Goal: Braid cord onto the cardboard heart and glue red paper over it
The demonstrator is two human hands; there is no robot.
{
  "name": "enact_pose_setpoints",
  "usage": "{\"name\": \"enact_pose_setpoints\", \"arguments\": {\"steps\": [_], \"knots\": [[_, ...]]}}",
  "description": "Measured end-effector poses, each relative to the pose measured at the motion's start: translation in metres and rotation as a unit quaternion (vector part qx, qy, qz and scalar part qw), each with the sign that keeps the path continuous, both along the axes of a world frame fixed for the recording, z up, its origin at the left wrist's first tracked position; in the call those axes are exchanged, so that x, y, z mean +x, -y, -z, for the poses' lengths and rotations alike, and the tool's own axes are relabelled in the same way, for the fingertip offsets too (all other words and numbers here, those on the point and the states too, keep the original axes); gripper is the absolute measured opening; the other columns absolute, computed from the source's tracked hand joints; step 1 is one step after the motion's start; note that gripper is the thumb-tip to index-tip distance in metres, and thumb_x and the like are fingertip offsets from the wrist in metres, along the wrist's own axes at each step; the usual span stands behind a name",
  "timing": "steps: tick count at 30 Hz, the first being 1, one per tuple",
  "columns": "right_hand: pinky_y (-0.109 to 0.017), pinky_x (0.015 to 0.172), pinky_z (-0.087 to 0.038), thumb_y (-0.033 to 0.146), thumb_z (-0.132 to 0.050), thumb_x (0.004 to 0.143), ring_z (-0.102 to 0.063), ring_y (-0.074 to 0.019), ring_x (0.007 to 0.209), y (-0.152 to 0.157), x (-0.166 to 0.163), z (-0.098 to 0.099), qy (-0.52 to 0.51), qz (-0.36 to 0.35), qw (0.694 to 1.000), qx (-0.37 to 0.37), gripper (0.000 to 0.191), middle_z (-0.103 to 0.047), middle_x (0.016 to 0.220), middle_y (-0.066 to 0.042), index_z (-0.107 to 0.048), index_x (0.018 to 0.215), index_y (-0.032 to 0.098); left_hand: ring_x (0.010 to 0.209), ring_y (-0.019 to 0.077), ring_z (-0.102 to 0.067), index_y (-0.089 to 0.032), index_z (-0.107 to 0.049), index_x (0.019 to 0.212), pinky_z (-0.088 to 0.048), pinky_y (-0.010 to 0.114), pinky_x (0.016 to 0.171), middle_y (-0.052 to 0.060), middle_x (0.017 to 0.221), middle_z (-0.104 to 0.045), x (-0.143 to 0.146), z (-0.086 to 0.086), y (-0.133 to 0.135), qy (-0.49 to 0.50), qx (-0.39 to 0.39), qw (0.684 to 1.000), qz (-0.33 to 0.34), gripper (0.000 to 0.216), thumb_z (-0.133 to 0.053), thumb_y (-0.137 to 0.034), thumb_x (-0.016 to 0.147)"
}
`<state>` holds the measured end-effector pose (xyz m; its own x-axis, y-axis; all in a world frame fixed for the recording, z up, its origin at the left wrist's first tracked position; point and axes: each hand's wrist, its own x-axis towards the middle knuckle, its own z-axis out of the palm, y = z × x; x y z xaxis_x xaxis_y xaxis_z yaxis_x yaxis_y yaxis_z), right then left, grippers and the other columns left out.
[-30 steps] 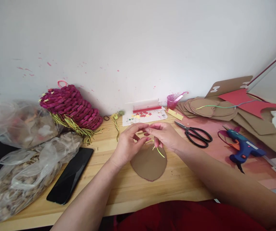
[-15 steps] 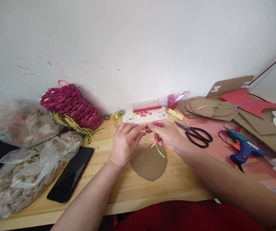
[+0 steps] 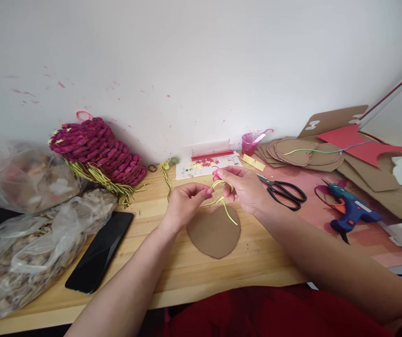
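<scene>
Between my two hands runs a thin yellow-green cord point(image 3: 230, 214), with one loose end hanging down from my right hand. My left hand point(image 3: 186, 201) pinches the cord between thumb and fingertips. My right hand point(image 3: 240, 186) is closed on another part of it, and a small dark curved tip sticks up by its fingertips, too small to name. Below the hands a heart-shaped piece of cardboard point(image 3: 215, 234) lies flat on the wooden table. Its upper edge is partly hidden by the cord and my left hand.
Black-handled scissors point(image 3: 285, 193) and a blue glue gun point(image 3: 353, 213) lie to the right, before stacked cardboard hearts point(image 3: 294, 153). A phone point(image 3: 98, 252), plastic bags point(image 3: 46, 248) and bundled magenta pieces point(image 3: 104, 152) are left. Star stickers point(image 3: 206, 163) and a pink cup point(image 3: 250, 143) stand behind.
My left hand has drawn slightly down and away from my right hand, so more cord shows between them. The whole view has shifted a little.
</scene>
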<state>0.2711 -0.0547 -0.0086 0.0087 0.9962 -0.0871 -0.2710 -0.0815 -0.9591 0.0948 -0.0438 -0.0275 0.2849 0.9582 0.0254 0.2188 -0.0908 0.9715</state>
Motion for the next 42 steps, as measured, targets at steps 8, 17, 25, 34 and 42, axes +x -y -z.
{"name": "enact_pose_setpoints", "arguments": {"steps": [8,17,25,34,42], "knots": [[-0.019,0.041,-0.036,0.045,-0.083,0.07,-0.054,-0.0052,0.051,-0.0011,0.0002,0.002,-0.056,-0.029,0.998,0.003,0.033,-0.065,0.076,0.001,-0.067,0.075,0.016,0.073,0.0147,-0.069,-0.017,-0.077,0.079,-0.04,0.019,0.052,0.007,0.078,-0.076,0.0055,0.0016,0.004,0.123,-0.206,0.969,0.051,0.032,-0.085,-0.046,0.069],[-0.019,0.04,-0.038,0.047,-0.084,0.068,-0.055,-0.0069,0.05,0.0004,-0.0022,0.0017,-0.034,-0.012,0.999,0.022,0.036,-0.064,0.071,0.001,-0.068,0.075,0.015,0.074,0.0149,-0.072,-0.016,-0.077,0.089,-0.042,0.017,0.052,0.011,0.087,-0.079,0.0041,-0.0016,0.0064,0.14,-0.242,0.954,0.106,0.036,-0.079,-0.049,0.076],[-0.018,0.039,-0.042,0.045,-0.085,0.068,-0.056,-0.0067,0.049,0.0002,-0.0022,0.0023,-0.04,-0.003,0.999,0.03,0.035,-0.065,0.072,0.001,-0.068,0.076,0.015,0.073,0.0159,-0.073,-0.013,-0.076,0.085,-0.043,0.019,0.054,0.013,0.088,-0.078,0.0035,-0.0022,0.0059,0.116,-0.25,0.953,0.125,0.046,-0.074,-0.058,0.078],[-0.022,0.037,-0.051,0.046,-0.085,0.067,-0.057,-0.0084,0.048,0.0032,-0.004,0.0,-0.017,-0.012,0.999,0.031,0.036,-0.065,0.073,0.001,-0.068,0.077,0.016,0.07,0.0135,-0.07,-0.011,-0.075,0.081,-0.042,0.018,0.055,0.011,0.082,-0.076,0.0009,0.0012,0.0049,0.101,-0.259,0.949,0.15,0.049,-0.072,-0.06,0.079],[-0.02,0.036,-0.05,0.046,-0.082,0.072,-0.06,-0.0091,0.047,0.0045,-0.0047,0.001,0.014,-0.017,0.998,0.058,0.034,-0.065,0.071,0.001,-0.069,0.079,0.015,0.067,0.0129,-0.068,-0.01,-0.074,0.079,-0.041,0.019,0.055,0.01,0.076,-0.075,0.0007,0.0008,0.0043,0.091,-0.278,0.944,0.154,0.047,-0.079,-0.056,0.074]]}}
